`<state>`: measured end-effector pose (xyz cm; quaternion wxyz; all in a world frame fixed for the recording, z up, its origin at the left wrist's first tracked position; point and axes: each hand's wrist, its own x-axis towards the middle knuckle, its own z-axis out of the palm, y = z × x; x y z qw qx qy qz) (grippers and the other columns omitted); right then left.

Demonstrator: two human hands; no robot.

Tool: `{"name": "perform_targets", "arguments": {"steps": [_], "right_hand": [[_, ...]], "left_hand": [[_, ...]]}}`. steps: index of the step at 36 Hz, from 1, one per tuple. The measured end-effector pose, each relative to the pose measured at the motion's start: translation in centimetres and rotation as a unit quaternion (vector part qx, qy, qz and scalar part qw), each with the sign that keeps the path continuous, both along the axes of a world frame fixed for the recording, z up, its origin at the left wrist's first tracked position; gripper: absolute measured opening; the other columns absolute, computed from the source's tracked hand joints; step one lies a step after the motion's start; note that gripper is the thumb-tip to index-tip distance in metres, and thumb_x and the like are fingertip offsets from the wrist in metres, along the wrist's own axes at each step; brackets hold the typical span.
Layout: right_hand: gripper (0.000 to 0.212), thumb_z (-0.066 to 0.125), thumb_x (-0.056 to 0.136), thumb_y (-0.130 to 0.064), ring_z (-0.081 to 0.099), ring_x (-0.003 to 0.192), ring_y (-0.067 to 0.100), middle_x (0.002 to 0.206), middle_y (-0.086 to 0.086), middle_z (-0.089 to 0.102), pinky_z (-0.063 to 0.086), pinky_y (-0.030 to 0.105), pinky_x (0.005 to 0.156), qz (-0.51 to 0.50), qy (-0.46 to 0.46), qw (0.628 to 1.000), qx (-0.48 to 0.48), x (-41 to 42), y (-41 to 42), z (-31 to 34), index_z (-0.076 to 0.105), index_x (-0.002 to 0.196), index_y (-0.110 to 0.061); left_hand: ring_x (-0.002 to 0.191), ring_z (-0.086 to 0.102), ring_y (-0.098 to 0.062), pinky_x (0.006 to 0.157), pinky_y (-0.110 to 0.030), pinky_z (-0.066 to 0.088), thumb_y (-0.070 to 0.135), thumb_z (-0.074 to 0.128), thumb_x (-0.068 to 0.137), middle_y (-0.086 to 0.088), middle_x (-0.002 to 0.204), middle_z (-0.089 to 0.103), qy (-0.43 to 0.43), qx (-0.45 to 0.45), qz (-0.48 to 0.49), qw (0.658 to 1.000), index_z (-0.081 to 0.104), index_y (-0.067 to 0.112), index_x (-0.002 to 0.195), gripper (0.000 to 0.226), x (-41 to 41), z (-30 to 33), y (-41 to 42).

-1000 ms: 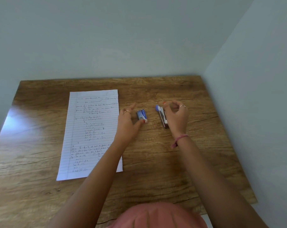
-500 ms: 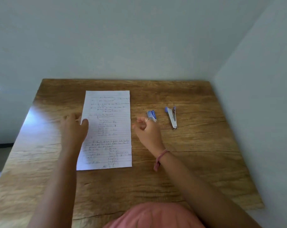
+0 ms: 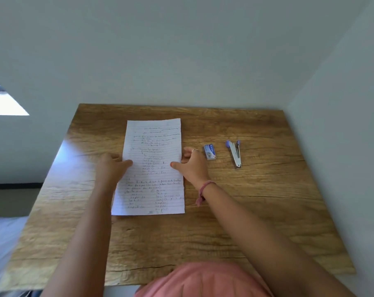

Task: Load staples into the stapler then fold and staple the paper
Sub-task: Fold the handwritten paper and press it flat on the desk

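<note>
Flanking the paper (image 3: 151, 166) at its mid-height, we now have both hands on the sheet where 1 second ago they were over at the staple box (image 3: 209, 151) and the stapler (image 3: 234, 153). Our left hand (image 3: 112, 168) sits at the sheet's 9 o'clock edge with the thumb lying over the margin; the fingers look relaxed, pressing rather than pinching. Our right hand (image 3: 192, 166) sits at the 3 o'clock edge, thumb laid flat on the page, the other fingers loosely bent against the edge; whether they have slipped under the sheet we cannot tell. Neither hand plainly clasps anything.

The paper lies flat and unfolded on the desk (image 3: 267, 211), lengthwise from 12 to 6 o'clock. Both tools have been let go: the staple box rests just beside our right hand at its 2 o'clock, and the stapler lies further out at 3 o'clock from the box, apart from it, closed as far as we can see.

We read the shift as loading finished, or at least left behind, with folding now the step in hand. Nothing shows whether staples actually sit inside the stapler. No crease has begun yet.
</note>
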<state>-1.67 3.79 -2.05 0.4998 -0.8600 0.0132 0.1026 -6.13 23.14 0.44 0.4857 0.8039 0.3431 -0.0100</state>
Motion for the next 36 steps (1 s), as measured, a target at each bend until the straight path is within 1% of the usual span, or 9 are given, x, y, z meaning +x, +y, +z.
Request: {"name": "perform_targets", "arguments": {"steps": [2, 6, 9, 13, 16, 20, 26, 32, 36], "right_hand": [[0.059, 0.078, 0.077, -0.017, 0.057, 0.082, 0.007, 0.106, 0.000, 0.059, 0.043, 0.009, 0.059, -0.002, 0.022, 1.000, 0.020, 0.1, -0.1, 0.0, 0.049, 0.128, -0.006], [0.049, 0.073, 0.083, -0.014, 0.062, 0.081, 0.011, 0.103, 0.008, 0.070, 0.049, 0.016, 0.065, 0.035, 0.043, 0.998, 0.011, 0.2, -0.4, -0.2, 0.053, 0.126, -0.004], [0.042, 0.072, 0.084, -0.017, 0.061, 0.082, 0.012, 0.098, 0.008, 0.070, 0.051, 0.022, 0.074, 0.056, 0.050, 0.997, 0.004, 0.3, -0.6, -0.3, 0.058, 0.121, -0.004], [0.039, 0.072, 0.085, -0.017, 0.063, 0.087, 0.013, 0.092, 0.002, 0.067, 0.052, 0.025, 0.083, 0.056, 0.075, 0.995, 0.030, 0.5, -1.1, -0.5, 0.060, 0.120, -0.005], [0.034, 0.072, 0.085, -0.018, 0.063, 0.088, 0.012, 0.093, 0.000, 0.067, 0.051, 0.021, 0.079, 0.046, 0.097, 0.993, 0.057, 0.7, -1.6, -0.7, 0.062, 0.115, -0.005], [0.016, 0.071, 0.086, -0.019, 0.064, 0.093, 0.014, 0.099, 0.001, 0.069, 0.052, 0.025, 0.082, 0.038, 0.122, 0.988, 0.088, 1.1, -2.2, -1.0, 0.063, 0.099, -0.013], [0.020, 0.070, 0.085, -0.012, 0.065, 0.087, 0.012, 0.094, 0.000, 0.070, 0.049, 0.019, 0.072, 0.059, 0.099, 0.990, 0.075, 0.9, -2.6, -1.0, 0.067, 0.104, -0.008], [0.022, 0.073, 0.083, -0.015, 0.068, 0.086, 0.015, 0.098, 0.004, 0.072, 0.057, 0.028, 0.076, 0.066, 0.050, 0.996, 0.022, 1.1, -3.2, -1.3, 0.069, 0.104, -0.008], [0.009, 0.074, 0.082, -0.016, 0.065, 0.063, 0.009, 0.082, 0.001, 0.069, 0.053, 0.016, 0.054, 0.090, 0.002, 0.996, -0.017, 1.0, -3.5, -1.3, 0.069, 0.087, -0.011]], "left_hand": [[0.078, 0.063, -0.022, 0.073, -0.039, 0.054, 0.011, 0.069, 0.084, -0.004, 0.096, 0.065, 0.004, -0.052, 0.018, 0.998, 0.053, 0.010, 0.087, 0.016, -0.1, -0.2, 0.5], [0.058, 0.064, -0.017, 0.043, -0.025, 0.047, 0.013, 0.069, 0.085, -0.006, 0.078, 0.068, 0.029, -0.110, 0.003, 0.994, 0.065, 0.002, 0.102, 0.021, -0.5, -0.3, 1.3], [0.051, 0.062, -0.015, 0.040, -0.022, 0.046, 0.014, 0.070, 0.085, -0.006, 0.075, 0.070, 0.033, -0.150, 0.005, 0.988, 0.066, 0.005, 0.101, 0.019, -0.6, -0.4, 1.4], [0.034, 0.050, -0.008, 0.046, -0.026, 0.042, 0.015, 0.072, 0.083, 0.005, 0.042, 0.057, 0.060, -0.172, 0.004, 0.983, 0.055, 0.008, 0.072, 0.021, -0.6, -0.5, 1.4], [0.059, 0.069, -0.019, 0.054, -0.034, 0.052, 0.018, 0.074, 0.081, -0.003, 0.068, 0.072, 0.061, -0.201, -0.016, 0.978, 0.061, 0.005, 0.086, 0.019, -0.8, 0.0, 1.3], [0.086, 0.070, -0.030, 0.059, -0.040, 0.056, 0.020, 0.072, 0.082, -0.011, 0.097, 0.073, 0.052, -0.237, -0.029, 0.970, 0.063, 0.008, 0.105, 0.027, -1.3, 0.5, 1.4], [0.092, 0.070, -0.027, 0.078, -0.041, 0.057, 0.012, 0.073, 0.080, -0.009, 0.099, 0.073, 0.007, -0.181, -0.038, 0.983, 0.062, 0.003, 0.104, 0.027, -2.6, -0.3, 1.4], [0.079, 0.068, -0.012, 0.064, -0.022, 0.052, 0.013, 0.076, 0.079, 0.002, 0.088, 0.071, -0.026, -0.051, -0.064, 0.996, 0.064, 0.012, 0.086, 0.013, -3.7, -1.3, 0.5], [0.078, 0.065, -0.009, 0.069, -0.027, 0.055, 0.014, 0.078, 0.077, 0.007, 0.085, 0.068, -0.037, -0.022, -0.051, 0.998, 0.063, 0.020, 0.083, 0.016, -3.7, -1.8, 0.6]]}}
